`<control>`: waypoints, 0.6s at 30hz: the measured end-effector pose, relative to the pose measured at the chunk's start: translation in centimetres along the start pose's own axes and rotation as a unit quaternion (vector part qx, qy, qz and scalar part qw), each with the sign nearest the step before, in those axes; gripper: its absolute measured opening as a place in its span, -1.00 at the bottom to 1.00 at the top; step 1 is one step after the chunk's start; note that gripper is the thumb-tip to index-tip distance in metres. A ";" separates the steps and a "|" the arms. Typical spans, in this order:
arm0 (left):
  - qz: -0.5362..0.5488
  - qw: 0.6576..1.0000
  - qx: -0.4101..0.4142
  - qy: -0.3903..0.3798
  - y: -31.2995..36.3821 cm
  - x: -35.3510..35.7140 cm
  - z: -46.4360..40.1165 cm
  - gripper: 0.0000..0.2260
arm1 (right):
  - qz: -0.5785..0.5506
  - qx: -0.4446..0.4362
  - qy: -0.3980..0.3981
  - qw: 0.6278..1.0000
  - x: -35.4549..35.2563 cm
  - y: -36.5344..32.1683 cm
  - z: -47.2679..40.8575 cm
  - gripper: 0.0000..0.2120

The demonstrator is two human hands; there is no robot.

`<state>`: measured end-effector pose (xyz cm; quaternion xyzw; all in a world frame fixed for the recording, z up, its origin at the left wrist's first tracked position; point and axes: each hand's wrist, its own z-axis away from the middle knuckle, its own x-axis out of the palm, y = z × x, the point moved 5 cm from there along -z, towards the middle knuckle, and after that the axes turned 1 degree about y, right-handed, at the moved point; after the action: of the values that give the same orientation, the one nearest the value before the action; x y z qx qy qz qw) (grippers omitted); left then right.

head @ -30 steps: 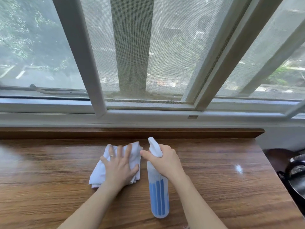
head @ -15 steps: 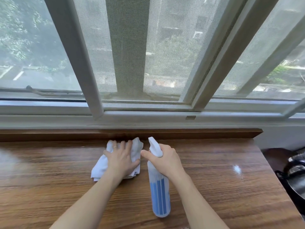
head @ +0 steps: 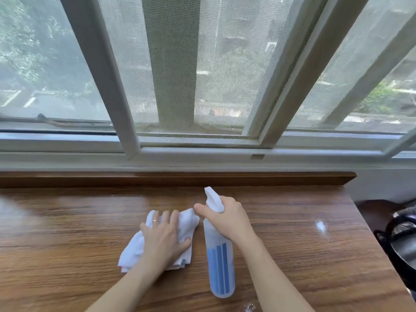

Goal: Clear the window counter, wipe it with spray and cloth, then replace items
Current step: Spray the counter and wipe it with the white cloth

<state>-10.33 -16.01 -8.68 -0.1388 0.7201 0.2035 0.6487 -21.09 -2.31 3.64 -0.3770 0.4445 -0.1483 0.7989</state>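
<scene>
Head view looking down at wooden window counter (head: 67,255). Left hand (head: 163,238) pressing down on crumpled white cloth (head: 135,251), fingers slightly spread and curling into fabric, ring on one finger. Cloth lying on counter just left of spray bottle (head: 221,262). Right hand (head: 227,218) gripping bottle's neck, fingers wrapping round it, index finger extending forward under white nozzle. Bottle holding blue liquid, nozzle pointing toward window frame (head: 126,113). Black bag (head: 403,242) sitting beyond counter's right edge.
</scene>
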 end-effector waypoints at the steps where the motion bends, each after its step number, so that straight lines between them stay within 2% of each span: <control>1: -0.001 1.000 -0.001 -0.004 0.0 0.0 -0.7 -0.42 | 0.000 -0.001 0.000 1.000 0.0 0.0 0.1 -0.48; 12: -0.006 0.997 -0.057 -0.061 0.3 -0.3 -8.2 -0.38 | 0.006 -0.002 -0.031 1.000 0.4 0.5 1.4 -0.54; 18: 0.012 0.998 -0.053 -0.039 0.2 -0.5 -6.6 -0.46 | 0.021 0.006 -0.035 0.999 -0.4 1.2 2.5 -0.56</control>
<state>-16.17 -18.96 -7.64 -0.1565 0.6844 0.2538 0.6654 -19.40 -0.10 3.85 -0.3674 0.4232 -0.1212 0.8193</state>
